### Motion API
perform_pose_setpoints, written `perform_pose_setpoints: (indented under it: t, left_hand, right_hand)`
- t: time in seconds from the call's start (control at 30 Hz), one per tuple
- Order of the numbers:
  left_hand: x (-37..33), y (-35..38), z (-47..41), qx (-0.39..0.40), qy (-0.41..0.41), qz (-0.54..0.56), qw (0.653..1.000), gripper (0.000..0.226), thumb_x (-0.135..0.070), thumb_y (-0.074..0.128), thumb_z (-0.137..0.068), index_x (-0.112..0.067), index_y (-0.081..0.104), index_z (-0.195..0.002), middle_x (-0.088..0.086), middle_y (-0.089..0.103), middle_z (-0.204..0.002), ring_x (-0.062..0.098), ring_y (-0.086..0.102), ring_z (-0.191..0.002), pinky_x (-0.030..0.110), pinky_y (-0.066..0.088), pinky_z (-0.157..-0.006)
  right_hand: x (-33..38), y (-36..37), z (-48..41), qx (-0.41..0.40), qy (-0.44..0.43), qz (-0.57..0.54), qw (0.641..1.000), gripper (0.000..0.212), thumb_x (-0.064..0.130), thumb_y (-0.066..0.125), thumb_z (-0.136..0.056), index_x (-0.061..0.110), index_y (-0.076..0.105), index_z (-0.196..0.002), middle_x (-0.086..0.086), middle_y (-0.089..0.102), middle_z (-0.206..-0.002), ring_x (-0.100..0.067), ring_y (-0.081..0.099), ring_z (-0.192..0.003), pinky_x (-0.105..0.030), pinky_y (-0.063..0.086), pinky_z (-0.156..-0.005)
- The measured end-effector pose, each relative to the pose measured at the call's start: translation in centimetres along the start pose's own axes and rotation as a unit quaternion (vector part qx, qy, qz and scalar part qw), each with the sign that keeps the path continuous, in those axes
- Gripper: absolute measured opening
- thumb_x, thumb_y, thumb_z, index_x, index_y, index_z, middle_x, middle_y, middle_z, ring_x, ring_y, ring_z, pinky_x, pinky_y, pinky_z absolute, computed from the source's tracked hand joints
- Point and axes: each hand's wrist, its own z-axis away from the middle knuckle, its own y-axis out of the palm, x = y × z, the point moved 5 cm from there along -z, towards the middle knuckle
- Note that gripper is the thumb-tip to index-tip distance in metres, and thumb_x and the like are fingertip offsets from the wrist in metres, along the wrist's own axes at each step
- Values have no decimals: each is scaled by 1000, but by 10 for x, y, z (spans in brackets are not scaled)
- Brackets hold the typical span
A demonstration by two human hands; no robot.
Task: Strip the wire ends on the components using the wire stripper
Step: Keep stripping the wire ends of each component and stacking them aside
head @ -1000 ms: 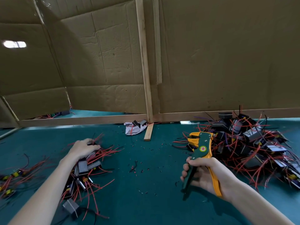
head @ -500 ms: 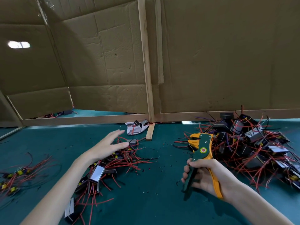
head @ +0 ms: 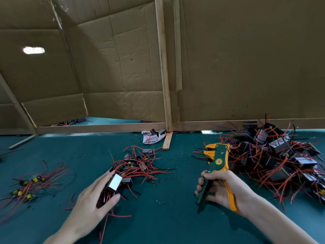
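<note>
Left grip holds component toward tabletop's near edge. Wires look tangled in cluster, so I risk dragging neighbours. Right grip clasps wire stripper.

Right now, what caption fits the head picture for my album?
Left hand grips a wired component; right hand holds the wire stripper.

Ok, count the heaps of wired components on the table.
3: left heap, middle heap at the left hand, biggest heap right, behind the wire stripper. A white bag holds more; some may be hidden.
</note>
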Motion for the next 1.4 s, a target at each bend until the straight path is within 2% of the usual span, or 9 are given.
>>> perform_pose_setpoints:
  t: [0.1,0.27,0.47,0.53,0.6,0.67,0.83,1.13,1.4]
  left_hand:
    - [-2,9,-27,-13,-16,-12,1000,62,-54,56,-86,-45,30,-141,-18,30,-151,9,31,-139,35,23,-115]
    - [-4,22,-61,-14,-39,-36,999,62,-51,56,-89,-31,36,-144,-5,43,-147,17,38,-135,33,27,-110]
    - [-12,24,-72,40,-79,-92,992,79,-67,45,-87,-25,22,-150,-2,24,-157,17,20,-144,41,16,-116]
    - [-31,11,-80,-19,-41,-122,992,76,-64,44,-89,-24,24,-149,-1,24,-156,18,17,-145,43,13,-116]
    - [-63,3,-93,-71,61,-121,988,58,-41,55,-90,-26,37,-143,-4,38,-146,17,29,-137,39,21,-112]
    - [-92,14,-109,-9,125,-101,987,39,-26,58,-90,-30,54,-129,-10,49,-131,13,38,-127,34,25,-105]
    - [-122,75,-136,189,130,-219,948,18,-42,70,-79,-34,72,-95,-10,50,-118,15,38,-118,38,22,-102]
    - [-120,88,-147,252,102,-249,929,10,-35,76,-75,-28,69,-74,-2,53,-110,22,33,-109,38,24,-93]
    - [-117,93,-150,248,101,-275,923,13,-35,68,-85,-30,64,-96,-1,46,-114,22,32,-114,41,22,-94]
  right_hand:
    - [-1,-1,2,2,3,3,1000,13,0,61,-72,0,57,-85,-20,58,-75,-36,61,-66,-48,58,-70]
    - [0,-1,3,-3,3,3,1000,15,0,61,-72,1,57,-86,-21,58,-75,-36,61,-66,-49,58,-71]
    - [-1,0,5,-1,10,5,1000,14,1,61,-72,1,57,-85,-20,58,-75,-35,60,-66,-50,56,-75]
    - [0,-1,4,-2,8,5,1000,14,1,62,-72,1,57,-85,-21,59,-75,-35,61,-66,-50,56,-76]
    - [-1,0,4,-4,8,8,1000,13,1,63,-71,1,58,-83,-21,59,-75,-36,62,-65,-50,55,-76]
    - [-1,0,5,-7,8,9,1000,12,1,63,-71,0,58,-82,-21,59,-75,-36,62,-66,-50,55,-76]
    - [2,-3,7,-9,3,0,1000,5,1,62,-74,0,61,-78,-21,59,-75,-35,62,-66,-49,57,-75]
    - [2,-4,4,-6,5,-11,1000,7,1,63,-74,0,61,-80,-22,59,-77,-36,61,-67,-50,57,-76]
    - [1,-3,5,-5,-1,-11,1000,9,1,63,-73,0,60,-81,-22,60,-77,-36,62,-68,-49,58,-74]
